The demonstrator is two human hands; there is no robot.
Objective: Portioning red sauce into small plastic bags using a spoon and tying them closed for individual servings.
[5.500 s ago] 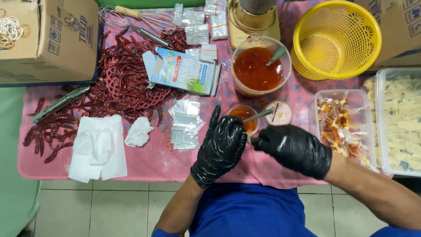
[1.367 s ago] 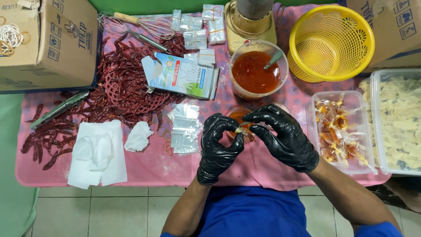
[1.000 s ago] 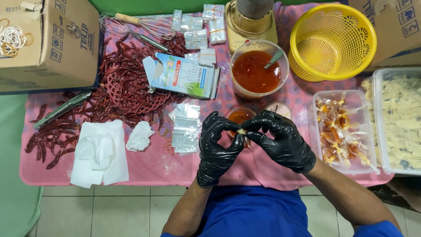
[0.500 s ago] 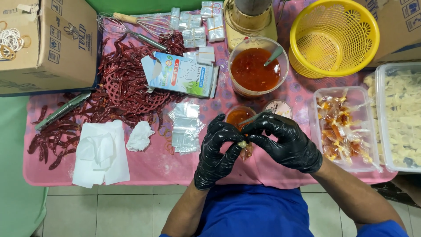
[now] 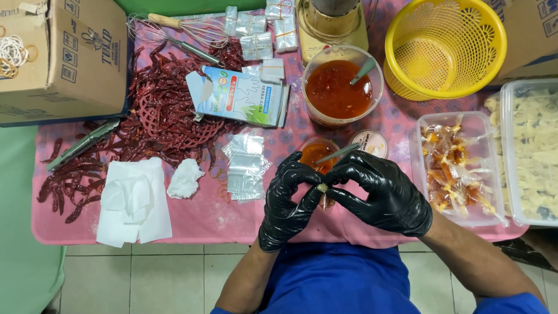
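Note:
Both hands wear black gloves and meet over the table's front edge. My left hand and my right hand pinch the neck of a small clear sauce packet between their fingertips. Just behind them stands a small cup of red sauce with a spoon resting in it. A round lid lies to the cup's right. Further back is a large tub of red sauce with a spoon.
Empty clear bags lie left of the hands. A clear tray of filled packets sits right, a tray of pale food beyond. Dried red chillies, a white tissue, a yellow basket and a cardboard box surround them.
Earlier the hands were apart near the small cup. They came together on the little packet, and their fingers keep working at its top, shifting slightly toward me.

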